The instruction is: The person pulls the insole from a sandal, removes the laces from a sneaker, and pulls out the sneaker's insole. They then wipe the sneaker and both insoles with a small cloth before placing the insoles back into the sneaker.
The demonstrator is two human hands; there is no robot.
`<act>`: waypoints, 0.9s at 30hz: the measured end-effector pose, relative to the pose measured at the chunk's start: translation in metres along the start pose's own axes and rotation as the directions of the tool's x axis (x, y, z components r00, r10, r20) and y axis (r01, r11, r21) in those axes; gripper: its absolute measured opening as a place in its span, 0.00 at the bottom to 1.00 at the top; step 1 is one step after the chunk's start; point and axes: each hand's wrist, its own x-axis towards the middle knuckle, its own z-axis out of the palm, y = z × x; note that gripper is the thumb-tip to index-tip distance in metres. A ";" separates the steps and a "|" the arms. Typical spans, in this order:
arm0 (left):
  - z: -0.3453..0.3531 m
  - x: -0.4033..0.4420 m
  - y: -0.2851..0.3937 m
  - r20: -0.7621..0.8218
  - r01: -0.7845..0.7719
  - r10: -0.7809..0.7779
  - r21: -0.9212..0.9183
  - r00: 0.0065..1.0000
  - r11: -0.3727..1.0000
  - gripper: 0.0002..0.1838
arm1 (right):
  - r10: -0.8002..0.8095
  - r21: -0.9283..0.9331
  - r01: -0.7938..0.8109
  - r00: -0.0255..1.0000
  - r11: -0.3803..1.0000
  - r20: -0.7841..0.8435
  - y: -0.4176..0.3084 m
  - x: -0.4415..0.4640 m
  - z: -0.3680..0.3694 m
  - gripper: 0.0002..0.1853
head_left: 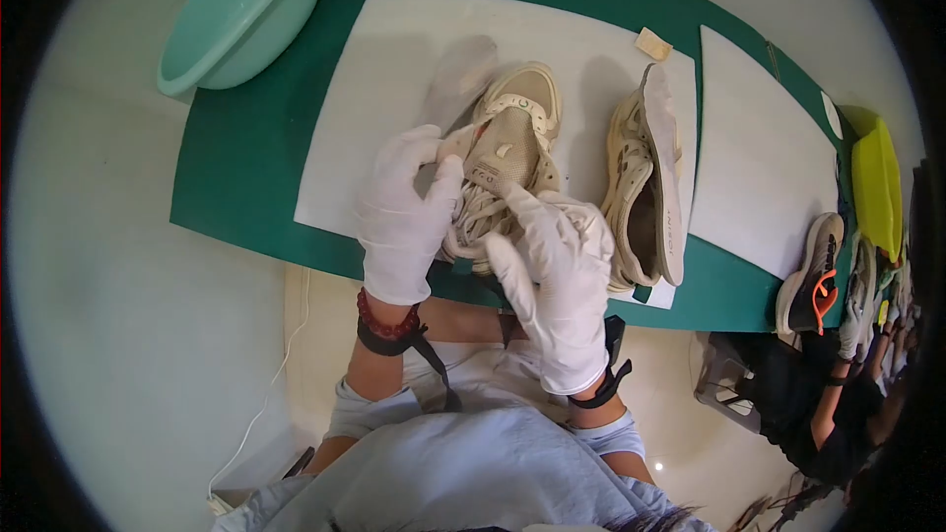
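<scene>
A beige sneaker point(540, 89) lies toe away from me on a white board point(394, 49), its tongue point(507, 145) lifted flat and loose laces point(480, 212) bunched near the heel. My left hand point(402, 202), in a white glove, is closed on the sneaker's left side, thumb and forefinger at the tongue's edge. My right hand point(567, 271), also gloved, has its fingertips on the tongue's end, while its thumb reaches down beside the laces. What lies under those fingertips is hidden. Right of it, the matching sneaker point(621, 153) stands with a pale insole point(665, 177) leaning along its side.
A mint-green basin point(251, 20) sits at the green table's point(236, 153) left corner. A small tan piece point(653, 43) lies on the board's far edge. Rightward are a second white board point(754, 158), a dark shoe point(816, 271), a yellow-green basin point(875, 182) and other people point(823, 389).
</scene>
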 end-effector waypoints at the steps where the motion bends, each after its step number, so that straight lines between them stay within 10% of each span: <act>1: 0.002 -0.001 -0.001 -0.003 0.028 -0.028 -0.027 1.000 0.999 0.10 | 0.011 -0.030 -0.010 1.000 0.999 0.014 0.004 -0.001 -0.001 0.26; 10: 0.008 -0.010 -0.001 -0.019 0.068 -0.070 -0.092 0.997 0.993 0.12 | -0.248 -0.284 0.301 0.946 0.911 0.208 -0.006 0.033 0.013 0.18; 27: 0.009 -0.009 -0.005 -0.026 0.033 -0.038 -0.168 0.999 0.985 0.11 | -0.001 -0.273 0.035 0.992 0.961 0.123 0.001 0.023 0.011 0.22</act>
